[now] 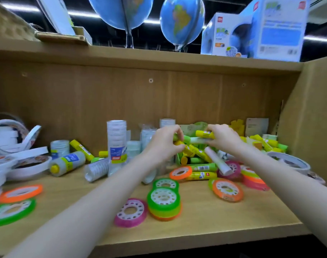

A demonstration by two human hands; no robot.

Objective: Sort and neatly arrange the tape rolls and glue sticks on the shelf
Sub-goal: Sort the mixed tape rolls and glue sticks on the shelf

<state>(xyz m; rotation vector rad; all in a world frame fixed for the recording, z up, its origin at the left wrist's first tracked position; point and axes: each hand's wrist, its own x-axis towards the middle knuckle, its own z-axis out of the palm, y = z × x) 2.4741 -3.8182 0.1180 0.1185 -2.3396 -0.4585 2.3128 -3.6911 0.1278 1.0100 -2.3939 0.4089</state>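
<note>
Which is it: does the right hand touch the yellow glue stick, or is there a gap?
Touching. The head view shows the right hand pinching the yellow glue stick with its fingertips.

I can read no text: print on the globe boxes, glue sticks and tape tubes is too blurred.

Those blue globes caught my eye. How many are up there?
2 out of boxes, both on the top shelf: one globe left of centre, one globe to its right. The boxes beside them may hold more.
</note>
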